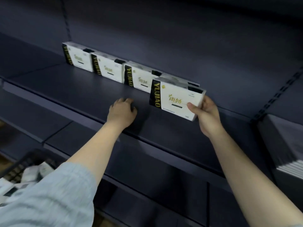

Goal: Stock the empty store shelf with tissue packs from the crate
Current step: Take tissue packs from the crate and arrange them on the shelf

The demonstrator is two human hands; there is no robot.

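On the dark shelf [85, 89] several white tissue packs with black and gold side bands stand upright in a row along the back wall, the leftmost pack [78, 57] farthest away. My right hand [205, 113] grips the lower right corner of another tissue pack [177, 99], held upright in front of the row's right end, just above the shelf. My left hand [122, 111] hovers over the shelf's front part with loosely curled fingers, holding nothing. The black crate [31, 159] sits at the lower left with white packs [32, 173] inside.
A lower dark shelf [147, 161] juts out beneath my arms. A slotted upright post [278, 94] divides this bay from the one at right, where a stack of dark flat items [288, 154] lies. My light sleeve [49, 197] covers part of the crate.
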